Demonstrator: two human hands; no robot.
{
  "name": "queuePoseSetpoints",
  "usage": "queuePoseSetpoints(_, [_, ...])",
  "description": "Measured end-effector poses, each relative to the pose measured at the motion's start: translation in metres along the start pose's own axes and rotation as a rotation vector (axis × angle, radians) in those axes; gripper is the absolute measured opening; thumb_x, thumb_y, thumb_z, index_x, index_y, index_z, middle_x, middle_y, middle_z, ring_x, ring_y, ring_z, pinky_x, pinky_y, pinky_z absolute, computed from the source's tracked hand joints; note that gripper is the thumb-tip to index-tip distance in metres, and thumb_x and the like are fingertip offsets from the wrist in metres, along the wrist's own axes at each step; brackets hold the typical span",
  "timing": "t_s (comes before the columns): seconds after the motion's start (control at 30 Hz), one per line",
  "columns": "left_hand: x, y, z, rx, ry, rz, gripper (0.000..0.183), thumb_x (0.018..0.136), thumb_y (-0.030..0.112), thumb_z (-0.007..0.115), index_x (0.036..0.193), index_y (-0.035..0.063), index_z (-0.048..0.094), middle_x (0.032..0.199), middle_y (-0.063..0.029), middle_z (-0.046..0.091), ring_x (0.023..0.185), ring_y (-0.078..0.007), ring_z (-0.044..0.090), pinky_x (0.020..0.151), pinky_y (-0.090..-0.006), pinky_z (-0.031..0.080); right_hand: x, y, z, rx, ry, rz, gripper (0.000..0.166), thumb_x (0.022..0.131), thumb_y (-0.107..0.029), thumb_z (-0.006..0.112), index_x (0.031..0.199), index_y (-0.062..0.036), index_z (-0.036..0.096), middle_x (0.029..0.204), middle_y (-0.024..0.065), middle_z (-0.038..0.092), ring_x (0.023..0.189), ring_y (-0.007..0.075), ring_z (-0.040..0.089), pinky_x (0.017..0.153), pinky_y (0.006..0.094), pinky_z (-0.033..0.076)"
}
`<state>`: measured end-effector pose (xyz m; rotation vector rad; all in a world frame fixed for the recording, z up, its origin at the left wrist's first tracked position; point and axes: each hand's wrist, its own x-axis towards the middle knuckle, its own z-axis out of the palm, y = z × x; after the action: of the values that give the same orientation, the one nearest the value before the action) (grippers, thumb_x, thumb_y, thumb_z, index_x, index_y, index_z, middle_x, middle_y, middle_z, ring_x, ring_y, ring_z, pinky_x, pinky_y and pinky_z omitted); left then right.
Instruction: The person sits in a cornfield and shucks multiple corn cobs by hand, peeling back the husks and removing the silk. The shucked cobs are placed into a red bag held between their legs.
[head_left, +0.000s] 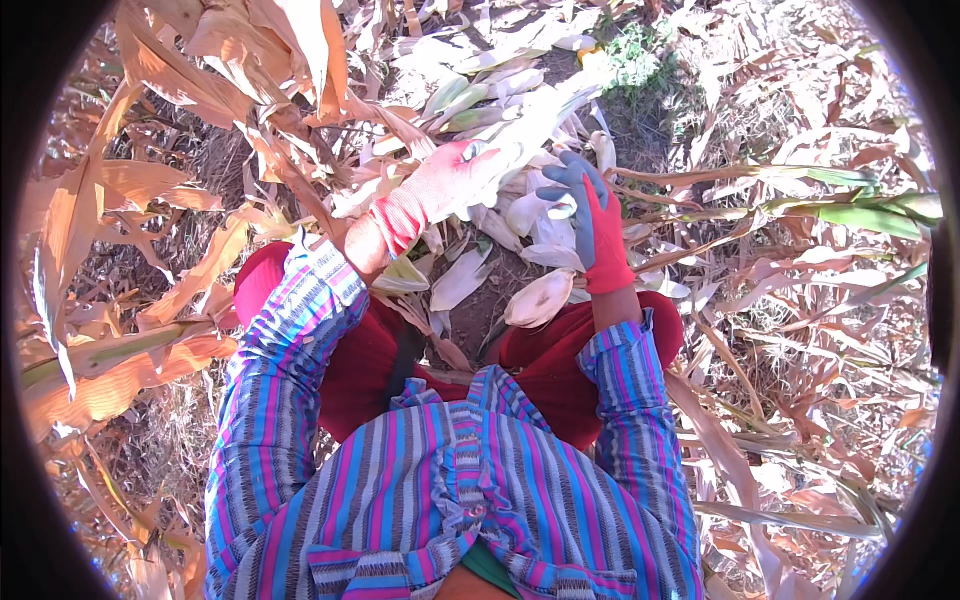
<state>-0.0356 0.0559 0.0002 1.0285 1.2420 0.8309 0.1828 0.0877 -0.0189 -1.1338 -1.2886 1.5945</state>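
My left hand (457, 176), in a red knit glove with a coated palm, is at the upper middle, over a heap of corn husks (465, 281). Something pale lies at its fingers, but glare washes it out, so I cannot tell what it is or whether it is gripped. My right hand (592, 206), in a red glove with grey-blue coating, is to the right with its fingers apart and curved, above the husks. Just below and between the hands lies a husk-covered ear of corn (540, 298), near my right knee.
Tall dry corn leaves (187, 67) rise at the left, close to my left forearm. A partly green corn stalk (847, 210) reaches in from the right. A small green weed (637, 56) grows beyond the husk heap. Dry leaf litter (795, 315) covers the ground at the right.
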Motion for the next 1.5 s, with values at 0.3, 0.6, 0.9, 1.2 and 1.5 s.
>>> queuePoseSetpoints(0.3, [0.004, -0.026, 0.009, 0.476, 0.048, 0.422, 0.042, 0.077, 0.032, 0.071, 0.107, 0.0054, 0.059, 0.076, -0.0118, 0.064, 0.069, -0.021, 0.063, 0.062, -0.0336, 0.049, 0.003, -0.022, 0.016, 0.08, 0.12, -0.038, 0.024, 0.088, -0.024, 0.059, 0.094, -0.0018, 0.062, 0.073, 0.0014, 0.064, 0.058, 0.0077, 0.059, 0.054, 0.0186, 0.04])
queuePoseSetpoints(0.6, [-0.013, 0.005, 0.014, 1.173, 0.341, 0.629, 0.061, 0.063, 0.032, 0.078, 0.111, 0.0037, 0.054, 0.078, -0.0164, 0.063, 0.069, -0.0319, 0.064, 0.06, -0.0383, 0.051, 0.016, -0.005, 0.02, 0.038, 0.24, -0.18, 0.013, 0.086, -0.013, 0.056, 0.087, -0.0006, 0.061, 0.067, 0.0017, 0.06, 0.052, 0.0067, 0.053, 0.047, 0.021, 0.038])
queuePoseSetpoints(0.9, [-0.004, -0.011, 0.027, -0.388, -0.334, 0.09, 0.031, 0.094, 0.029, 0.051, 0.109, 0.0031, 0.054, 0.086, -0.0017, 0.06, 0.074, -0.0093, 0.058, 0.066, -0.0254, 0.048, 0.01, -0.016, 0.025, 0.785, -0.042, 0.072, 0.02, 0.091, -0.024, 0.051, 0.084, -0.0064, 0.058, 0.057, -0.001, 0.05, 0.045, 0.0062, 0.045, 0.041, 0.0204, 0.034])
queuePoseSetpoints(1.2, [-0.016, 0.015, 0.007, 0.758, 0.089, 0.585, 0.038, 0.072, 0.03, 0.072, 0.1, 0.0059, 0.06, 0.088, -0.0149, 0.062, 0.082, -0.0329, 0.061, 0.072, -0.0404, 0.048, -0.006, -0.019, 0.026, 0.065, -0.167, 0.06, 0.012, 0.088, -0.009, 0.055, 0.084, 0.0024, 0.059, 0.068, 0.0063, 0.061, 0.055, 0.0099, 0.056, 0.05, 0.0223, 0.045])
queuePoseSetpoints(1.5, [-0.028, 0.007, 0.013, 0.807, -0.087, 0.656, 0.025, 0.074, 0.026, 0.063, 0.089, 0.0055, 0.061, 0.081, -0.0157, 0.061, 0.077, -0.0355, 0.059, 0.065, -0.0434, 0.047, -0.021, -0.005, 0.014, -0.266, -0.188, -0.185, 0.01, 0.082, -0.007, 0.06, 0.088, 0.0002, 0.062, 0.069, 0.0049, 0.061, 0.061, 0.0112, 0.056, 0.055, 0.0263, 0.042])
